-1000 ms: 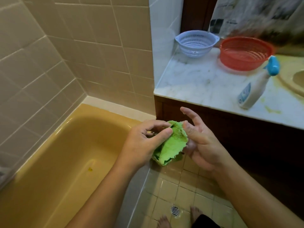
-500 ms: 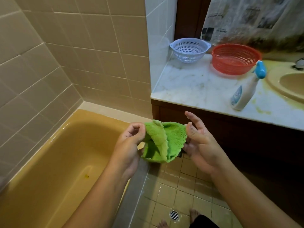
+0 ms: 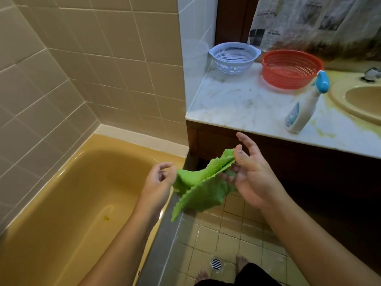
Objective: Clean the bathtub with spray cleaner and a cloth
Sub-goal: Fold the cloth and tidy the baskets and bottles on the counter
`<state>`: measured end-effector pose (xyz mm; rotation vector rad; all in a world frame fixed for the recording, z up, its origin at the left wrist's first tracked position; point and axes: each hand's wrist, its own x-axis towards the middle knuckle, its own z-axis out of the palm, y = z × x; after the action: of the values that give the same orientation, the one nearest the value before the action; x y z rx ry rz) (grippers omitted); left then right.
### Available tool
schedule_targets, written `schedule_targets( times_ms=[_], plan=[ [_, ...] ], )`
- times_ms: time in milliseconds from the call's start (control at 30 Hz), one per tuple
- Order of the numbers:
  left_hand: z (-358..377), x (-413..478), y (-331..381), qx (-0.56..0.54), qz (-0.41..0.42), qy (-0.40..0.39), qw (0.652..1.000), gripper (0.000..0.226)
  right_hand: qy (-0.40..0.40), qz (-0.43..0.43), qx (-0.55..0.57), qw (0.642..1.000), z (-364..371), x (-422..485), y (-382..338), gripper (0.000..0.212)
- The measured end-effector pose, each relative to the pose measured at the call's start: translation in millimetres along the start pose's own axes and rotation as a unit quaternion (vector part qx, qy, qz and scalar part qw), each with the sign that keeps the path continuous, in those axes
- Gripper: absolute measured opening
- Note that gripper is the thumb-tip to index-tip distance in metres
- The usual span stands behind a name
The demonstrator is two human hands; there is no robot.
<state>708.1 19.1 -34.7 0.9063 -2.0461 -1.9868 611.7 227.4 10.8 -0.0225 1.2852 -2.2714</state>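
— What's around you?

— Beige tiled wall from nine to twelve o'clock. The mustard bathtub fills seven to nine, with a small dark-yellow speck on its bottom. At one to three o'clock there is a marble counter carrying a white colander, a red basket just beside it, and the spray bottle upright near the yellow basin. The tiled floor and its drain sit at five to six.

— And the cloth?

— The green cloth hangs at the centre, stretched between my hands over the tub's near rim.

— How are you holding it?

— My left hand has curled fingers, thumb and forefinger pinching the cloth's nine o'clock end. My right hand nips the two o'clock corner between thumb and the fingers underneath; its forefinger sticks out straight, touching nothing. The lower edge droops free toward seven o'clock.
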Motion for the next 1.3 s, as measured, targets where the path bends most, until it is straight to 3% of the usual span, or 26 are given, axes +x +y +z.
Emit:
schedule_targets(
  times_ms=[133,233,367,533,633,733,900,1000,1133,1167,1233,1300],
  plan=[
    [18.4,-19.7,30.7,0.147,0.194,-0.146,0.959,0.047,-0.047,0.004,-0.052,0.998,10.4,-3.4,-1.1,0.053],
    [40.6,-26.5,39.9,0.135,0.280,-0.135,0.941,0.029,-0.044,-0.003,-0.053,0.998,14.6,-5.0,-2.3,0.053],
    [64.4,-28.7,41.7,0.099,0.265,-0.045,0.958,0.004,-0.005,-0.040,-0.060,0.997,11.4,-8.1,-1.2,0.045],
    [73.1,-25.4,42.4,-0.002,0.193,-0.025,0.981,0.010,-0.009,-0.075,-0.239,0.968,-0.7,-20.2,9.6,0.067],
    [62.2,-16.9,34.3,-0.045,0.149,-0.006,0.988,0.020,0.008,-0.075,-0.244,0.967,-11.9,-21.1,11.2,0.068],
    [47.3,-6.8,18.1,-0.004,0.139,0.023,0.990,0.031,0.001,-0.059,-0.285,0.957,-22.0,-17.9,6.1,0.068],
    [35.3,2.3,4.1,0.054,0.132,0.059,0.988,0.016,-0.130,0.048,-0.378,0.915,-26.5,-12.7,-5.7,0.054],
    [31.2,2.9,5.4,0.070,0.151,0.078,0.983,0.017,-0.127,0.030,-0.418,0.899,-24.7,-10.1,-8.8,0.049],
    [31.4,-1.2,5.7,0.179,0.144,0.167,0.959,0.011,-0.104,-0.021,-0.387,0.916,-17.6,-18.7,-1.0,0.039],
    [32.8,-2.3,5.9,0.159,0.133,0.171,0.963,0.011,-0.098,-0.036,-0.390,0.915,-14.0,-23.0,2.5,0.034],
    [38.0,-3.7,6.7,0.006,0.105,0.121,0.987,0.014,-0.101,-0.061,-0.413,0.903,-7.1,-31.4,11.1,0.023],
    [42.8,-6.8,11.8,-0.123,0.054,0.085,0.987,0.017,-0.122,-0.053,-0.442,0.887,-1.1,-37.9,20.0,0.015]
  ],
)
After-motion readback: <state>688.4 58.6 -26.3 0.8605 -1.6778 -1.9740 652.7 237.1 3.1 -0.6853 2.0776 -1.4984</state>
